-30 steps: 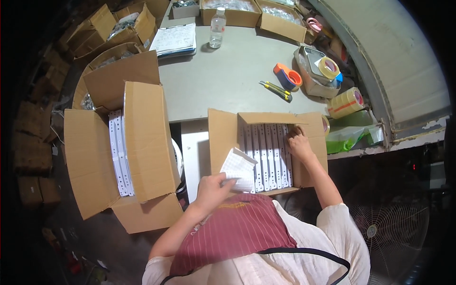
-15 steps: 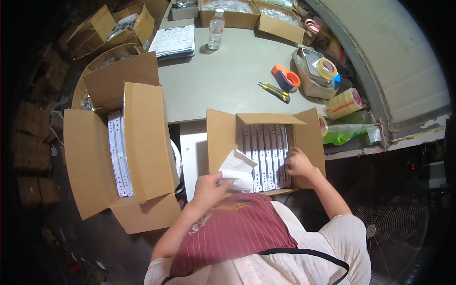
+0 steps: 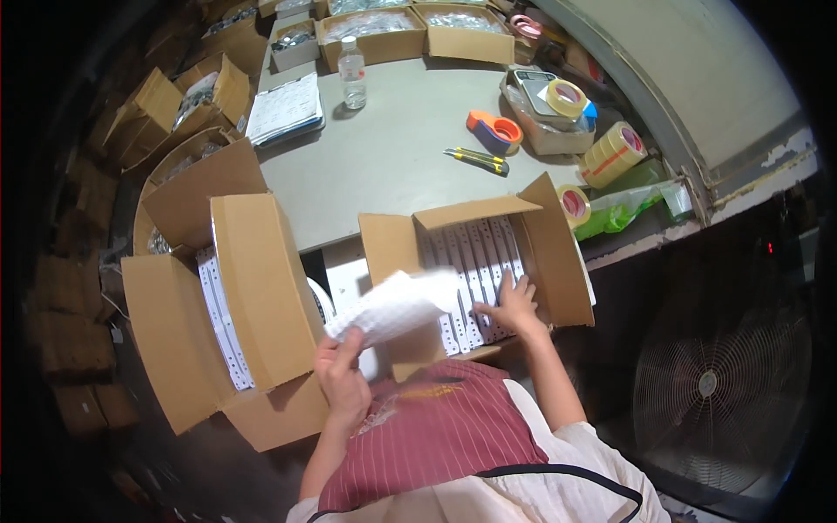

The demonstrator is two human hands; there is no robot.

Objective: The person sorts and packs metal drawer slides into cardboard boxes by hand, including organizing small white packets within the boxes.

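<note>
My left hand [image 3: 343, 375] pinches a white sheet of paper [image 3: 397, 305] by its near left corner. The sheet is held over the left flap of an open cardboard box [image 3: 558, 261] in front of me. Inside that box stand several white perforated strips [image 3: 475, 248] in upright rows. My right hand [image 3: 514, 305] rests on the strips with its fingers spread and grips nothing visible. Left of it stands a second open cardboard box [image 3: 266, 288], where similar white strips [image 3: 225, 322] show in the gap between the flaps.
On the grey table [image 3: 392, 139] lie a yellow-black utility knife [image 3: 476, 161], an orange-and-blue tape dispenser [image 3: 494, 132], a clear bottle [image 3: 352, 77] and papers [image 3: 286, 109]. Tape rolls [image 3: 613, 154] and a green plastic bag [image 3: 623, 213] line the right edge. A fan [image 3: 704, 383] stands at the right.
My left hand has lifted the paper and drawn it left, unfolding it more. My right hand has left the box's right inner side, and its curled fingers have spread over the strips. The view has shifted.
</note>
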